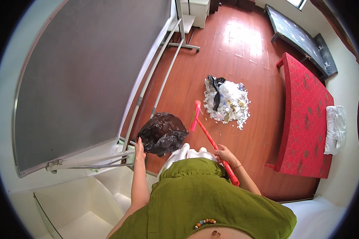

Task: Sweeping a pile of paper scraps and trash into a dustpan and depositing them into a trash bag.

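Note:
A crumpled black plastic bag (163,133) hangs from my left hand (140,149), whose fingers are closed on its left edge. It is partly puffed out above the floor. My right hand (226,156) is wrapped round the red handle of a long-handled tool (208,135). A narrow red and pink head lies across the tool's far end; I cannot tell its exact kind. Beyond the tool's head, a heap of white scraps (229,105) sits on the floor, with small loose bits around its edge. Another piece of black plastic (216,92) lies on the heap's left side.
A large grey board (87,75) on a wheeled white frame (162,75) stands at my left. To the right are a red patterned bench-like piece (305,123) and a dark patterned one (297,36) farther off. White shelving (83,203) is at lower left. Reddish wooden flooring (211,51) runs ahead.

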The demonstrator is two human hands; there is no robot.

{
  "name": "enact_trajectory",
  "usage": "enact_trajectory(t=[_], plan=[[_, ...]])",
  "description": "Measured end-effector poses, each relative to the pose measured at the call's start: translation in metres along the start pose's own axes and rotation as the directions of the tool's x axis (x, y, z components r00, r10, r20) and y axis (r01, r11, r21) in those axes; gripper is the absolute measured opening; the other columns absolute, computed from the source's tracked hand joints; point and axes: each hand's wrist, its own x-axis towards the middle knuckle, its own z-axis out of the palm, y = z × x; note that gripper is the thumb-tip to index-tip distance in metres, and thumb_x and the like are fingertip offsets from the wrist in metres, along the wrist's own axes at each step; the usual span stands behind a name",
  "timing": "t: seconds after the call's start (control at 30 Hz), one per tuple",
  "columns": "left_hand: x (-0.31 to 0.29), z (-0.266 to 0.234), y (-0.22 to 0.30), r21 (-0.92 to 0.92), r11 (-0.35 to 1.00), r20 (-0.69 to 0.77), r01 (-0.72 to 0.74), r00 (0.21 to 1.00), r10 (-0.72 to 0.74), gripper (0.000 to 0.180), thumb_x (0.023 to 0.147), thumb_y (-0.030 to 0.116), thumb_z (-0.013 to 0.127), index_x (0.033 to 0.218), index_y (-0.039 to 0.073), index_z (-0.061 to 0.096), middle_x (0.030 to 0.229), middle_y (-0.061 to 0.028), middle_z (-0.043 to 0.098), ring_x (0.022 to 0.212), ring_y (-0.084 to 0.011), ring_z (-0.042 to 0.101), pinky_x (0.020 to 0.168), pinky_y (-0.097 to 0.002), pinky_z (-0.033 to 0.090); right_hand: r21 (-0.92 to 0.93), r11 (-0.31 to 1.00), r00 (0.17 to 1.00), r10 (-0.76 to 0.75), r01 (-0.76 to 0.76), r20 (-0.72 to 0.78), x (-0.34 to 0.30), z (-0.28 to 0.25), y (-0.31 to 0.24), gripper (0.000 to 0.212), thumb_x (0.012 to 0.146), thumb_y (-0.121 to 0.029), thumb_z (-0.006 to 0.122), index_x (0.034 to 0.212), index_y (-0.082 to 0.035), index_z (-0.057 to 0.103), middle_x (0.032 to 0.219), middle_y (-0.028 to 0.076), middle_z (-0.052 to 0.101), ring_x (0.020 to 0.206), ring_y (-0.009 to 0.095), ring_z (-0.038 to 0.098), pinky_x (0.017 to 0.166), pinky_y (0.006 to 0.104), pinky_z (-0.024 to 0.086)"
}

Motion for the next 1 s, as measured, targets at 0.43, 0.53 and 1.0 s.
enact_trajectory(t=[0.43, 0.53, 1.0], plan=[[-0.004, -0.043, -0.024, -0.152, 0.988, -0.051, 0.008, 0.999, -0.016, 0.059, 0.094, 0.045, 0.051, 0.121, -0.007, 0.053, 0.113, -0.0158, 0.062, 0.095, -0.0281, 0.066, 0.079, -0.0402, 0.057, 0.528, 0.77, 0.904, 0.145, -0.358, 0.401, 0.098, -0.011, -0.028, 0.012, 0.099, -0.015, 0.045, 0.092, -0.009, 0.038, 0.066, -0.001, 0.04, 0.046, 0.003, 0.034, 0.036, 0.016, 0.029], [-0.009, -0.039, -0.02, -0.118, 0.993, -0.075, 0.018, 0.997, -0.027, 0.059, 0.094, 0.045, 0.051, 0.121, -0.007, 0.052, 0.114, -0.0161, 0.062, 0.095, -0.0279, 0.065, 0.079, -0.0397, 0.057, 0.662, 0.494, 0.803, 0.138, -0.564, 0.58, 0.128, -0.038, -0.017, 0.007, 0.099, -0.015, 0.044, 0.096, -0.012, 0.039, 0.069, -0.001, 0.042, 0.046, 0.002, 0.035, 0.036, 0.0155, 0.029], [0.012, -0.033, -0.015, -0.119, 0.993, -0.068, -0.007, 0.998, -0.002, 0.055, 0.093, 0.048, 0.052, 0.125, 0.002, 0.052, 0.116, -0.0122, 0.061, 0.098, -0.0271, 0.064, 0.078, -0.0426, 0.056, -0.129, 0.987, 0.988, -0.114, 0.101, -0.1, 0.009, -0.088, -0.03, 0.036, 0.093, -0.011, 0.051, 0.129, -0.011, 0.046, 0.064, -0.002, 0.04, 0.045, 0.007, 0.039, 0.039, 0.0237, 0.035]])
